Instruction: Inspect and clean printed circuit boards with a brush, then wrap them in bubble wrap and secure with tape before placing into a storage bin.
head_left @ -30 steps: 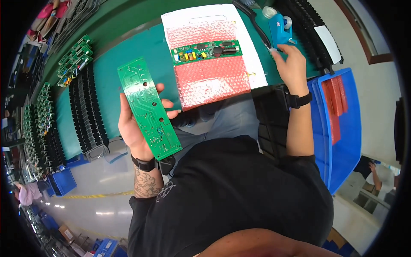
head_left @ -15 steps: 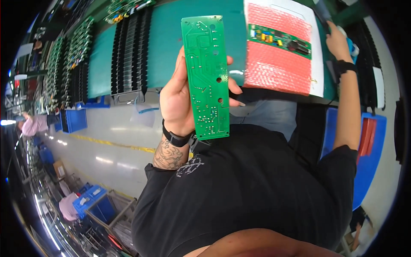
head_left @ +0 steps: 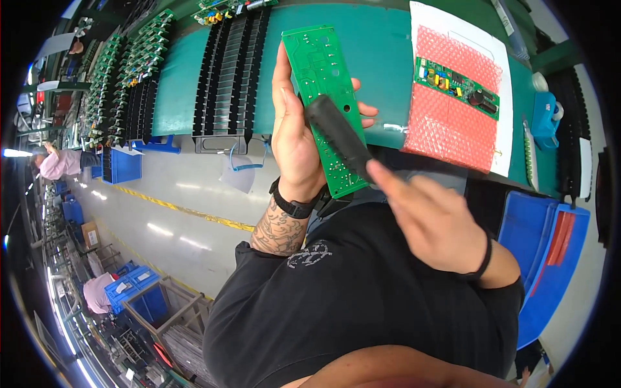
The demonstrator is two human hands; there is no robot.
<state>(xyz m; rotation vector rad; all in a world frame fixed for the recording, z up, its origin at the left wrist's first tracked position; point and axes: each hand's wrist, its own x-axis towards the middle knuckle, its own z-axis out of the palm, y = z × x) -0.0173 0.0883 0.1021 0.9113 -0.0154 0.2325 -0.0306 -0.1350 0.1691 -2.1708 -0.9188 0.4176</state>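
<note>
My left hand (head_left: pixel 299 142) is wrapped round a long green circuit board (head_left: pixel 320 58), thumb on its near side and fingertips showing past its right edge. The board's solder side faces up, with round holes and small solder points. In my right hand (head_left: pixel 433 223) is a black brush (head_left: pixel 339 136), slightly blurred, lying slantwise across the board's middle. The brush hides part of the board; whether its bristles touch the surface I cannot tell. Another circuit board (head_left: pixel 456 88), components up, lies on pink bubble wrap (head_left: pixel 446 132) to the right.
A green-topped bench (head_left: pixel 381 39) spans the front. Black slotted racks (head_left: pixel 223 84) stand on its left, beside rows of upright boards (head_left: pixel 139 55). A blue tape dispenser (head_left: pixel 546 119) sits far right, above blue bins (head_left: pixel 527 223). People work at far left.
My right hand has come from the bench's far right to the board, bringing the black brush over it. The held board has shifted slightly right and tilted.
</note>
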